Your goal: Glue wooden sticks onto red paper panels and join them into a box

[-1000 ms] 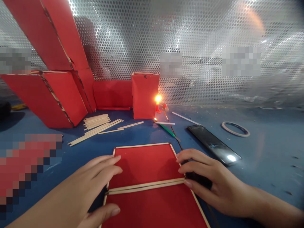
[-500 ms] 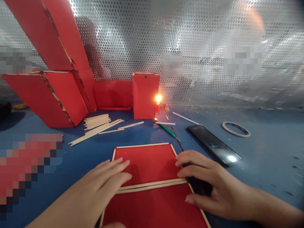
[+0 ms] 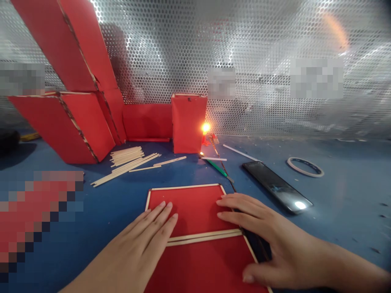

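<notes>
Pale sticks are piled on the worktop | a red box is backed by a perforated silver sheet | a flame is seen beside the box | a green-handled tool, black phone and white ring are laid farther right

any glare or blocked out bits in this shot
Head view: the flame blows out into a bright blob; head view: white glare sits on the near end of the phone; head view: pixelated blocks cover patches along the metal wall; head view: the upper red panel shows no hard glare.
</notes>
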A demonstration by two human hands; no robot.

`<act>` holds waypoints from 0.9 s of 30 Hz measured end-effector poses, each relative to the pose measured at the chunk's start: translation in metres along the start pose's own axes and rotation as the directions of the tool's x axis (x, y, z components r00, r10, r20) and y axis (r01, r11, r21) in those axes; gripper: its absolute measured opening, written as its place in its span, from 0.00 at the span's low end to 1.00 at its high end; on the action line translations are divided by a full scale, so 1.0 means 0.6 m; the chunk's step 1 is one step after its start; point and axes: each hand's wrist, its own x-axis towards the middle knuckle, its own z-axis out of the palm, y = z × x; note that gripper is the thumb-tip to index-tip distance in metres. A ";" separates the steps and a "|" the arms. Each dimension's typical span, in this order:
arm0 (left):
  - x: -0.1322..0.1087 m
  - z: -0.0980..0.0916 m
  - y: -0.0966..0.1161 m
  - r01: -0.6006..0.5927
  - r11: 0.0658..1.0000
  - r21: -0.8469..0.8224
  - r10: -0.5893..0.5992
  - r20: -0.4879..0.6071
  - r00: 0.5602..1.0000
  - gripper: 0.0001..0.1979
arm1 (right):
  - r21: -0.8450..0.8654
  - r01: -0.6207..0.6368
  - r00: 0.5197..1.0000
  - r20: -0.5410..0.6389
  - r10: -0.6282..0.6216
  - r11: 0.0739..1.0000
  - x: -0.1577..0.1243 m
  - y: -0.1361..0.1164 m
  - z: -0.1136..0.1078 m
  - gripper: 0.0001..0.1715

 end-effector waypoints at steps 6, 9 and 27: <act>0.003 -0.006 0.001 0.035 0.999 0.022 -0.037 0.090 0.995 0.38 | 0.021 -0.033 0.999 0.040 0.032 0.999 0.001 -0.003 -0.002 0.42; 0.008 -0.013 0.001 0.052 0.999 -0.001 -0.052 0.128 0.990 0.34 | 0.038 -0.053 0.997 0.050 0.052 0.998 0.001 -0.004 -0.003 0.42; 0.012 -0.016 -0.002 0.055 0.999 0.003 -0.055 0.104 0.993 0.30 | 0.121 -0.099 0.995 0.040 0.095 0.988 0.005 -0.005 -0.014 0.39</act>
